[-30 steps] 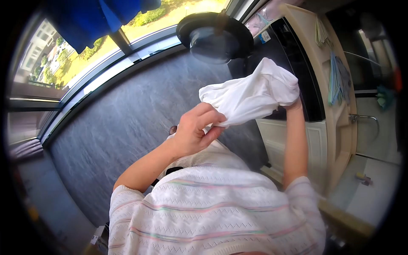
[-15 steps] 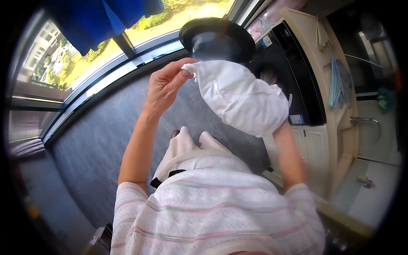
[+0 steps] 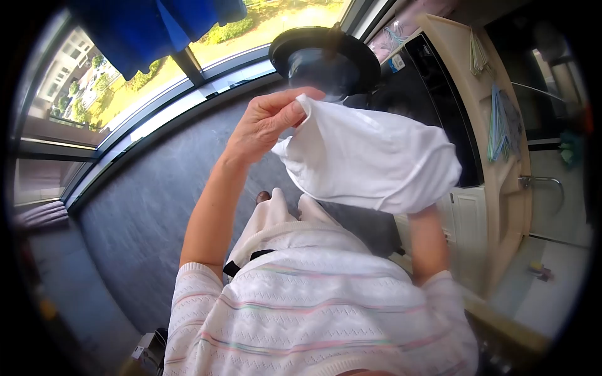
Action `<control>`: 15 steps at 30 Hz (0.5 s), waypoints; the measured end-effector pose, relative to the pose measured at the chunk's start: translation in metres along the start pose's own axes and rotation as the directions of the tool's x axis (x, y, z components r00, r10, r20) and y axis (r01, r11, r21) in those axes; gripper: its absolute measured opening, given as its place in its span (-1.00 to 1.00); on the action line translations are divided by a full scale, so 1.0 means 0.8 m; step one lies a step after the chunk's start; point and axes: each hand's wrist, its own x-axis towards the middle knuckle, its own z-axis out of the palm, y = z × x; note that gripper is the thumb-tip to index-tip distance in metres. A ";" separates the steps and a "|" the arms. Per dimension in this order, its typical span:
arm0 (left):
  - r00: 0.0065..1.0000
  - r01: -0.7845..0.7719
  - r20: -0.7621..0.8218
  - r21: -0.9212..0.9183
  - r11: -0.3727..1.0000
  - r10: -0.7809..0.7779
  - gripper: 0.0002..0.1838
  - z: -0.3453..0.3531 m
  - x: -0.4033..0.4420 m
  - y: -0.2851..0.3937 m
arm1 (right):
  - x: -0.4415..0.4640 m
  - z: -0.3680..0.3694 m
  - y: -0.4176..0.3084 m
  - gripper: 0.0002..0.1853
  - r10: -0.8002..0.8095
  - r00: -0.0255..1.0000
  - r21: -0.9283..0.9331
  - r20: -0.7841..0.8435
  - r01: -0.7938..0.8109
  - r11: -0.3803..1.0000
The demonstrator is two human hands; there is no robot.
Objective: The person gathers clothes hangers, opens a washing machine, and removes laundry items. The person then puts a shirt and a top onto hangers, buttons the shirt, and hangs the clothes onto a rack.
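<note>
A white cloth garment (image 3: 376, 156) is stretched out in front of me; its exact kind does not show. My left hand (image 3: 269, 119) pinches the upper left edge of it between thumb and fingers. My right hand is covered by the cloth's right part, which bulges over it, so the fingers are hidden. Only the right wrist (image 3: 426, 219) and forearm come out below the fabric. Part of the garment's lower left edge hangs loose near my left wrist.
Windows (image 3: 132, 113) run along the left, with a blue garment (image 3: 169, 31) hanging before them. Ahead hangs a dark round object (image 3: 326, 59). On the right are a black appliance (image 3: 433, 94), a beige counter (image 3: 508, 188) with hangers (image 3: 498, 125), and a faucet (image 3: 545, 180).
The cloth has shifted right and spread wider and smoother. My left hand has moved right while still pinching its edge. The right forearm stays beneath the cloth.
</note>
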 end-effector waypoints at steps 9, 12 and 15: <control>0.944 0.319 0.192 -0.328 0.889 -0.269 -0.66 0.004 -0.021 -0.012 | 0.045 -0.045 -0.064 -0.34 0.245 0.887 0.424 0.391 -0.410 0.807; 0.886 0.456 0.249 -0.303 0.837 -0.392 -0.53 0.011 -0.039 -0.030 | 0.046 -0.069 -0.071 -0.39 0.214 0.882 0.451 0.420 -0.407 0.794; 0.734 0.639 0.499 -0.275 0.719 -0.461 -0.36 -0.011 -0.065 -0.062 | 0.046 -0.079 -0.054 -0.38 0.175 0.894 0.517 0.413 -0.388 0.763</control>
